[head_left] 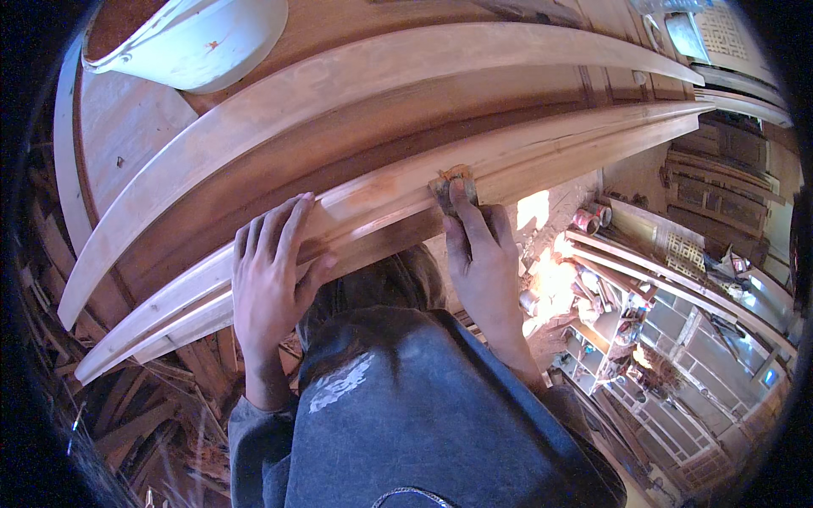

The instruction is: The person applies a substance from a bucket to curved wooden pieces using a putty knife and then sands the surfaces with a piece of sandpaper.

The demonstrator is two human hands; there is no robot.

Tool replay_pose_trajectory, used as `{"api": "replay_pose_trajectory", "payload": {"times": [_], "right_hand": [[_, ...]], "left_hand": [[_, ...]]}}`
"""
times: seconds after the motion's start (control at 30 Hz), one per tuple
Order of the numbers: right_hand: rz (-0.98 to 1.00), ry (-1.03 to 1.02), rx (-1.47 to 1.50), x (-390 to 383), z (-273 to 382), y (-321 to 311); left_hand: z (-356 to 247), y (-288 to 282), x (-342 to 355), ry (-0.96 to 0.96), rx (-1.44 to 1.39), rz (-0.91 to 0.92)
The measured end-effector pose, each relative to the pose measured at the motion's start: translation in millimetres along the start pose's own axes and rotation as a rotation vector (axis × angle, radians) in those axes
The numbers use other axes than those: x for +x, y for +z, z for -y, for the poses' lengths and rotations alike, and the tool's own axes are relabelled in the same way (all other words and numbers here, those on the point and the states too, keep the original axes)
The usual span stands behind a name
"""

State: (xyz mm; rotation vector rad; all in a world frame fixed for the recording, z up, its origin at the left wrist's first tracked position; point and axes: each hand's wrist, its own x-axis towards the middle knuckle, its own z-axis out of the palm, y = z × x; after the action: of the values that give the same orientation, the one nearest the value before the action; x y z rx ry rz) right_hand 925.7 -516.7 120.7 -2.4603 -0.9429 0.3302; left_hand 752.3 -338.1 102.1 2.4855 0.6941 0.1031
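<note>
A long pale wooden moulding (381, 182) with a stepped groove runs across in front of me, from lower left to upper right. My left hand (269, 262) grips it left of the middle, fingers laid over the top face and thumb against the near edge. Farther right, my right hand (484, 245) pinches a small worn pad (442, 188), which looks like folded sandpaper, and presses it on the moulding's face. Its underside is hidden. Beyond the moulding lies a second long pale board (279, 102) on the brown work surface (339, 140).
A white bucket (203, 51) with brown contents stands at the far left. Scrap wood (144, 423) is piled on the floor at lower left. To the right are tins (586, 220), leaning timber strips (677, 271) and a white metal grille (677, 406).
</note>
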Motion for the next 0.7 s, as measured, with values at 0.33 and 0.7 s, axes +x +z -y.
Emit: {"api": "replay_pose_trajectory", "payload": {"times": [0.33,0.7], "right_hand": [[-0.057,-0.079,0.017,-0.2,-6.3,9.0],[-0.093,-0.109,0.117,-6.3,-9.0,22.6]], "left_hand": [[1.0,-1.7,0.0,0.011,-0.011,0.010],[1.8,-1.5,-1.7,0.010,-0.016,0.014]]}}
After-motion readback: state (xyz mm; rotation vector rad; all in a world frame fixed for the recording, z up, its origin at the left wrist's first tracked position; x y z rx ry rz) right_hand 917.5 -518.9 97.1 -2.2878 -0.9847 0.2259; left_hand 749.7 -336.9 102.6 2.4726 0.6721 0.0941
